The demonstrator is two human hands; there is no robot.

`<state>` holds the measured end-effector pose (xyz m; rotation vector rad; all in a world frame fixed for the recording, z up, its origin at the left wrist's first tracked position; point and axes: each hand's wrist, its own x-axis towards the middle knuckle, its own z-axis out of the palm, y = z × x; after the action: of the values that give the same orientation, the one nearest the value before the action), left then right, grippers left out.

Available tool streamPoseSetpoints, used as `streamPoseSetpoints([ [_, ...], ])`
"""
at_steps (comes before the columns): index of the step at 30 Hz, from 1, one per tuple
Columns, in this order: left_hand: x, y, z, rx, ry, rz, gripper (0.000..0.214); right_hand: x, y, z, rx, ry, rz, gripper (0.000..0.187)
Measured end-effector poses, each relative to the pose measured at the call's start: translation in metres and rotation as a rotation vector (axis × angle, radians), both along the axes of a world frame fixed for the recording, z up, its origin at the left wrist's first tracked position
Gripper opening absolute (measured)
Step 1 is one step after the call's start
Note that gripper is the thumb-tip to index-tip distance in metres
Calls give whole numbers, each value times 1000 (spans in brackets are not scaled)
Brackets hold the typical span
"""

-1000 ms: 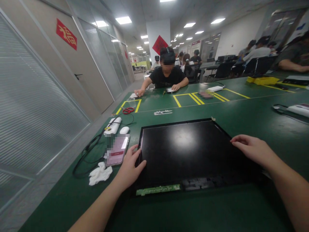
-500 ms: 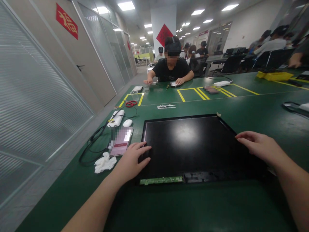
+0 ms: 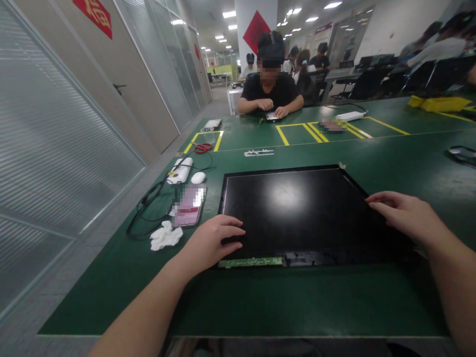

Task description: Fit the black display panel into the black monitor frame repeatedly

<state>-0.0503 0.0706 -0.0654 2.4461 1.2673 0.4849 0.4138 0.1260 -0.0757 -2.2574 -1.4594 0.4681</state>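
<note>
A large black display panel (image 3: 297, 203) with a thin dark frame lies flat on the green table, a bright reflection on its glass. Along its near edge runs a narrow green circuit board (image 3: 251, 262) beside a dark strip. My left hand (image 3: 217, 243) is over the panel's left side, fingers apart and reaching onto the glass; whether the fingertips touch is hard to tell. At the right edge, my right hand (image 3: 403, 213) pinches the rim of the panel between thumb and fingers. A small pale tab (image 3: 341, 166) sticks up at the far right corner.
Left of the panel lie a phone (image 3: 189, 206), crumpled tissue (image 3: 166, 236), a white rounded case (image 3: 198, 178), a white power strip (image 3: 180, 171) with black cables, and red-handled scissors (image 3: 203, 148). White strips (image 3: 259, 153) lie beyond. Across the table sits a co-worker (image 3: 271, 84).
My view has tipped downward, bringing the table's near edge into sight. My left hand has slid a little farther in over the panel. The co-worker's outstretched hand has come in toward their other hand.
</note>
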Motion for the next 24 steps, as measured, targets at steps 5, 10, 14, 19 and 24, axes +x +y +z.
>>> streamPoseSetpoints([
  [5, -8, 4, 3, -7, 71, 111, 23, 7, 2, -4, -6, -2, 2, 45],
  [10, -11, 3, 5, -38, 76, 102, 22, 15, 4, -11, 9, 9, 14, 44],
  [14, -9, 0, 8, -45, 93, 94, 23, 16, 5, -13, 14, 17, 12, 40],
  [19, -7, -5, 13, -45, 182, 99, 31, 13, 4, -9, -2, -15, 5, 40],
  [24, 0, -8, 13, 20, 257, 108, 28, 11, 3, -9, 13, -15, 16, 40],
])
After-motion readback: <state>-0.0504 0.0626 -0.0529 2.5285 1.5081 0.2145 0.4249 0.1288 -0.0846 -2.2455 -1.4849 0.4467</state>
